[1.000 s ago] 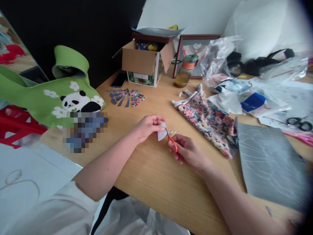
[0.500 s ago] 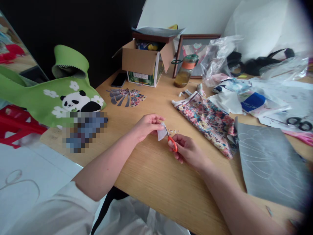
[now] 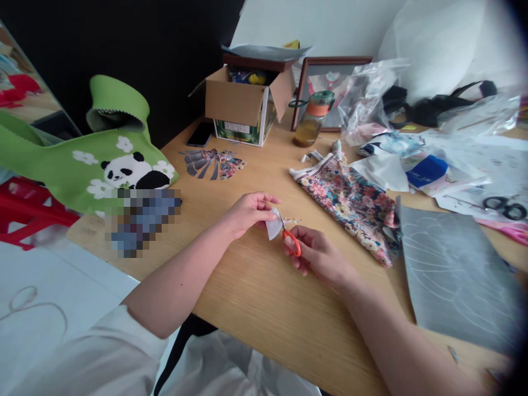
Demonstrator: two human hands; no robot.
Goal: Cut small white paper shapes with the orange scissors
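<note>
Between thumb and fingers, my left hand (image 3: 253, 210) pinches a small whitish piece (image 3: 272, 227), paper or fabric, above the wooden table. My right hand (image 3: 315, 250) grips orange-handled scissors (image 3: 293, 243), whose blades lie at the right edge of that piece. Tiny scraps (image 3: 293, 220) are scattered on the tabletop just behind the blades. Farther back on the left lies a fan-shaped group of grey and floral cut pieces (image 3: 214, 164). To the right of my hands rests a folded floral fabric (image 3: 350, 206).
A grey sheet with white drawn lines (image 3: 449, 269) and black scissors (image 3: 505, 208) lie at right. An open cardboard box (image 3: 241, 104), a bottle of amber liquid (image 3: 313, 121) and a phone (image 3: 201, 134) stand or lie at the back. A green panda bag (image 3: 124, 154) sits left.
The scissors' handles have spread slightly apart in my right hand. The whitish piece has tilted a little in my left hand. Everything else stays put.
</note>
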